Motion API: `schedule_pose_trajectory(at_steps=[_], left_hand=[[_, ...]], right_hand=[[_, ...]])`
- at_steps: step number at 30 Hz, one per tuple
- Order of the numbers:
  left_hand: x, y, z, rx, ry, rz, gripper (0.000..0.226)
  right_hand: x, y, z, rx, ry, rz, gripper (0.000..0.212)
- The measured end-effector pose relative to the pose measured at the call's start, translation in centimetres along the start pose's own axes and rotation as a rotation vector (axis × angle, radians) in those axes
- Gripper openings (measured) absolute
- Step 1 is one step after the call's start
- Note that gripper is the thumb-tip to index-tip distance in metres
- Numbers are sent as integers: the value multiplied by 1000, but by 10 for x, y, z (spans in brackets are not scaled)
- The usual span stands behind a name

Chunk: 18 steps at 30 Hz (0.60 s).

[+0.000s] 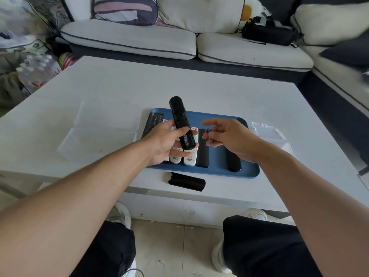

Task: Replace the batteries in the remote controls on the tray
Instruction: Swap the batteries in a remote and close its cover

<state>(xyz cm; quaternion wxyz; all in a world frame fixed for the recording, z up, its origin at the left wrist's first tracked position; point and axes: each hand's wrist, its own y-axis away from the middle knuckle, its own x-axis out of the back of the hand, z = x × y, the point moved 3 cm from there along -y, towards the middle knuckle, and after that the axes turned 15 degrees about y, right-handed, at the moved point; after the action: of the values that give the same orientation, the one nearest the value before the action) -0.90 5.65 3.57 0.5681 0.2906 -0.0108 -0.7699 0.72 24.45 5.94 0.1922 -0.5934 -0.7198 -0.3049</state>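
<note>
Left hand (166,139) clamped around black remote (180,124), back cover off, battery visible, above blue tray (235,170). Right hand (229,136) pinching small blue battery (207,131) at fingertips. Detached cover (186,181) flat on white table (219,90), just before tray.

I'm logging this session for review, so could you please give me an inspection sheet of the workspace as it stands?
Surface: white coffee table, largely bare around the tray.
Job's things: blue tray holding several remotes; black remote lifted with its battery bay open and a battery visible; its back cover on the table in front of the tray.
Clutter: clear plastic box left of the tray; clear battery packaging to its right.
Grippers: left hand grips the black remote; right hand pinches a small blue item in its fingers, probably a battery.
Cables: nothing seen.
Surroundings: white sofa behind; black bag on it.
</note>
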Motion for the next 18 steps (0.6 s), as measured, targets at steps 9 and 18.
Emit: schedule_pose_trajectory(at_steps=[9,18], left_hand=[[8,-8,2,-90,-47,81,30],[10,-10,5,-168,-7,75,26]], right_hand=[[-3,1,-12,37,-323,51,8],[-10,6,-17,73,-516,-108,21]])
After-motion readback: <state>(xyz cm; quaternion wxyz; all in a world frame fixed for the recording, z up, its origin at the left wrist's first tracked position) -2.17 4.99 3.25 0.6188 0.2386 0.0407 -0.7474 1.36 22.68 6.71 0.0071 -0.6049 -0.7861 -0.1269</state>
